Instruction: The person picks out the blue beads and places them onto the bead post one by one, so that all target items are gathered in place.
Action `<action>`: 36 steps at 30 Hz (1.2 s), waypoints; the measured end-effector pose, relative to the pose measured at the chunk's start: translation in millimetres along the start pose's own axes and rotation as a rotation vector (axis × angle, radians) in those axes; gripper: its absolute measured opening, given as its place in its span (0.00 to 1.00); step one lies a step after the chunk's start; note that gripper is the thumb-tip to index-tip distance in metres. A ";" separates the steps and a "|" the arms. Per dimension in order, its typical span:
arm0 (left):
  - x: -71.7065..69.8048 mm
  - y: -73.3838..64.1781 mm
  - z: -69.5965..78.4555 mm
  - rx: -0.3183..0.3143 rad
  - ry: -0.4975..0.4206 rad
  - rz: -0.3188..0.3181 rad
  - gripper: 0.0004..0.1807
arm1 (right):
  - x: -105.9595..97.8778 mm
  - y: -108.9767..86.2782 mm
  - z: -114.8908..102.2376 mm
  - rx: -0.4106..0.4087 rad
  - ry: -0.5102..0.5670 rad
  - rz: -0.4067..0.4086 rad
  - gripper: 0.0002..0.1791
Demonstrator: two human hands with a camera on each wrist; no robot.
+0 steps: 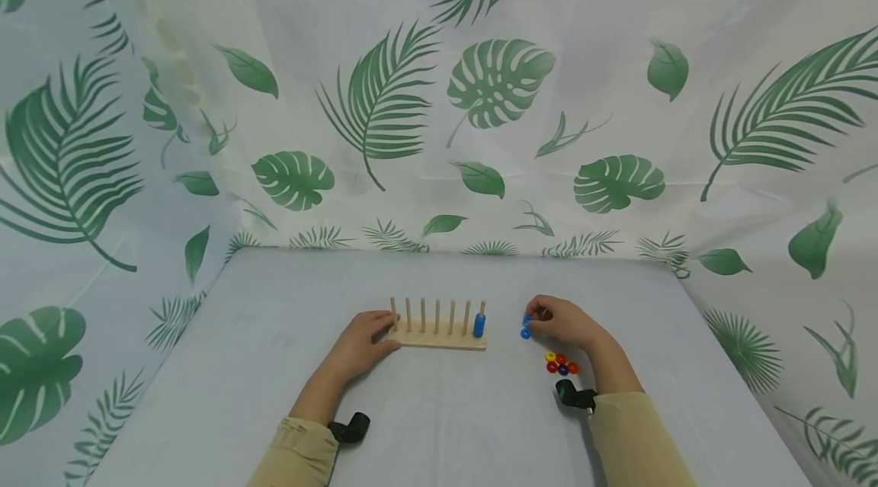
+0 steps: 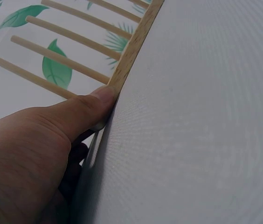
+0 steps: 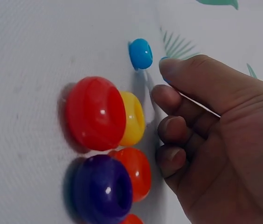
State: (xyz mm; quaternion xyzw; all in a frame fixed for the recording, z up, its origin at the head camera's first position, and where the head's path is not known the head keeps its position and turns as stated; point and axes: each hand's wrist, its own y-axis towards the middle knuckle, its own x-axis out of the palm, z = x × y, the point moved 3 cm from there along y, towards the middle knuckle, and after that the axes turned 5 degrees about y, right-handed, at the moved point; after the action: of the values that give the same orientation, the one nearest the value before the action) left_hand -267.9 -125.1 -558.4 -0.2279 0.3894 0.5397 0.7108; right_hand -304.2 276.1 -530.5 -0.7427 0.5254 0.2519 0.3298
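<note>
A wooden peg board with a row of upright pegs lies on the table. Blue beads are stacked on its rightmost peg; the other pegs are bare. My left hand grips the board's left end, its thumb pressing the front edge in the left wrist view. To the right of the board, my right hand pinches a blue bead between thumb and finger, mostly hidden by the thumb in the right wrist view. Another blue bead lies on the table just below it.
Nearer the right forearm lies a cluster of loose beads: a yellow one, a dark blue one and several red and orange ones. A leaf-patterned sheet hangs behind and beside the table.
</note>
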 end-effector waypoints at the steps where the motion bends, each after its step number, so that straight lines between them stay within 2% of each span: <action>1: -0.2 0.0 0.5 -0.001 0.000 0.000 0.30 | -0.4 -0.6 -0.4 0.000 0.001 0.002 0.08; 8: -0.2 -0.3 1.1 -0.001 0.003 -0.001 0.30 | -4.2 -4.5 -4.9 -0.065 -0.029 0.042 0.08; 16: -0.2 0.0 0.7 0.001 0.006 -0.008 0.30 | -9.4 -12.3 -20.3 -0.122 0.013 0.072 0.07; 27: 0.5 1.0 -0.2 -0.009 0.008 -0.013 0.31 | -11.7 -23.5 -51.0 -0.201 0.086 0.097 0.08; 36: 0.9 0.8 0.1 -0.010 0.007 -0.011 0.30 | -9.0 -33.0 -84.9 -0.279 0.167 0.104 0.09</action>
State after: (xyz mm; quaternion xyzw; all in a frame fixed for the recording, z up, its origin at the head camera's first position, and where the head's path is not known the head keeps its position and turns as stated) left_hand -268.5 -124.3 -559.0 -0.2352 0.3879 0.5370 0.7113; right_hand -273.5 225.2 -460.9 -0.7715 0.5487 0.2766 0.1653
